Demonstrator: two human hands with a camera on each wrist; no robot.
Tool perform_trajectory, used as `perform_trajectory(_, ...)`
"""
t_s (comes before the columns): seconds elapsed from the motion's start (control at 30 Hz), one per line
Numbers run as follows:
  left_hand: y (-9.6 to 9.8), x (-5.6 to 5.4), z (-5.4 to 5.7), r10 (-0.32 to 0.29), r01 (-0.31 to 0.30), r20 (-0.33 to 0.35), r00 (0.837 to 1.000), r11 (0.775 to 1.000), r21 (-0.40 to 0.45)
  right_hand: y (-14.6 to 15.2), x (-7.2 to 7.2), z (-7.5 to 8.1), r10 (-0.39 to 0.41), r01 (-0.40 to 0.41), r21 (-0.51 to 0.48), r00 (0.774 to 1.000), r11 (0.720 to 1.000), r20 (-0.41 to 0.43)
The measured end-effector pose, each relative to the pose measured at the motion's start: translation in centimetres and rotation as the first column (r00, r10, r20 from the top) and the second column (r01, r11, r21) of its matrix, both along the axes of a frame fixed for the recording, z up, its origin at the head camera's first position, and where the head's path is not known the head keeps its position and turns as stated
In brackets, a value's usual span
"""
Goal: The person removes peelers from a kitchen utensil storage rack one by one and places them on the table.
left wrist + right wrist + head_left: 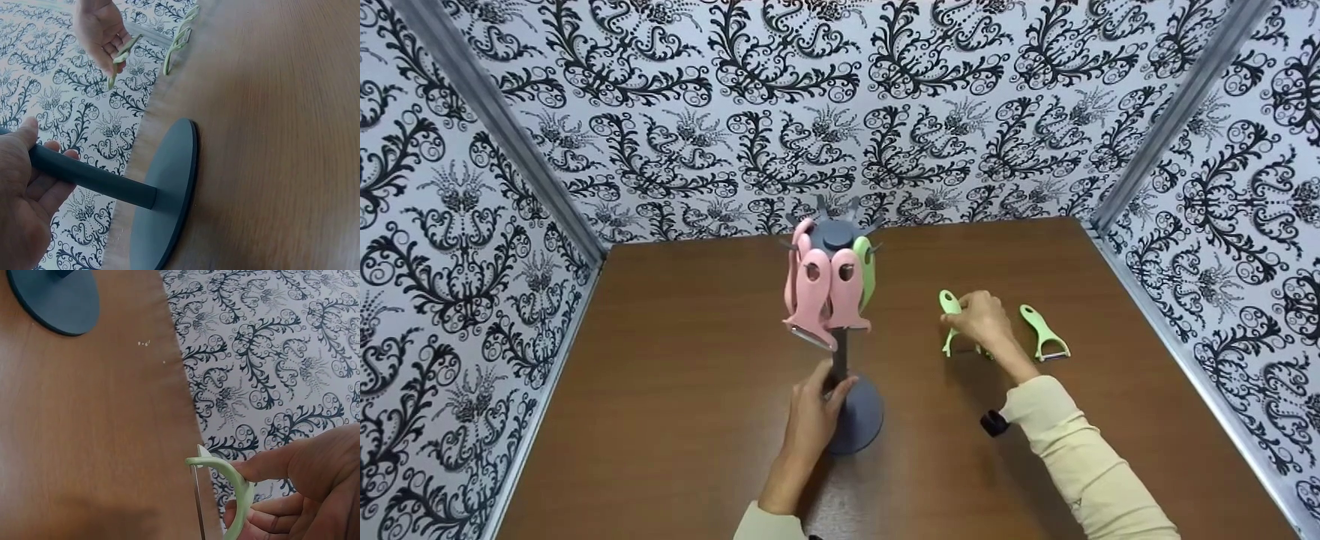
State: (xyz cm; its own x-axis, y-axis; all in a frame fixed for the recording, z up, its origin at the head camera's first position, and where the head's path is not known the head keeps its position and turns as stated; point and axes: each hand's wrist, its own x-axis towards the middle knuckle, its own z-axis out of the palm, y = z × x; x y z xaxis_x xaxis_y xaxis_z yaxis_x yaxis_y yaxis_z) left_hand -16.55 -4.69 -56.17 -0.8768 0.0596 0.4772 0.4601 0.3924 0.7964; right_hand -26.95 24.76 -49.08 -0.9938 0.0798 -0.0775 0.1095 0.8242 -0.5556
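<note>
My left hand (811,411) grips the post (93,177) of a dark grey rotating-style rack low down, just above its round base (861,420). Pink peelers (810,292) and a light green peeler (868,274) hang by their handle holes from hooks at the top of the rack. To the right, my right hand (986,319) pinches another light green peeler (239,495) between thumb and fingers. That peeler is off the table in the left wrist view, its blade facing down in the right wrist view. Beside this hand a green Y-shaped peeler (1044,334) lies on the table.
The brown wooden table (675,375) is enclosed by patterned black-and-white panels (780,112) at the back and sides, with metal frame posts (1170,112) in the corners. Several bare hooks (847,206) stick out at the rack's far side. Small white specks (144,343) lie on the table.
</note>
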Motion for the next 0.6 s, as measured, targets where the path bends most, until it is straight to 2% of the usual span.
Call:
perform_trajectory(0.27, 0.0, 0.0, 0.2, -0.011, 0.011, 0.011, 1.000, 1.000, 0.015, -0.2, -0.6, -1.5, -0.033, 0.034, -0.019, 0.999, 0.999, 0.041)
perform_trajectory(0.5, 0.0, 0.1, 0.0, -0.022, 0.022, 0.006, 1.000, 0.999, 0.030, -0.1, -1.2, -2.8, -0.027, 0.026, 0.025, 1.000, 0.999, 0.008)
perform_trajectory(0.6, 0.0, 0.0, 0.0, -0.019, 0.019, -0.004, 1.000, 0.999, 0.031, -0.3, -1.5, -3.2, -0.030, 0.029, 0.032, 0.999, 0.999, 0.019)
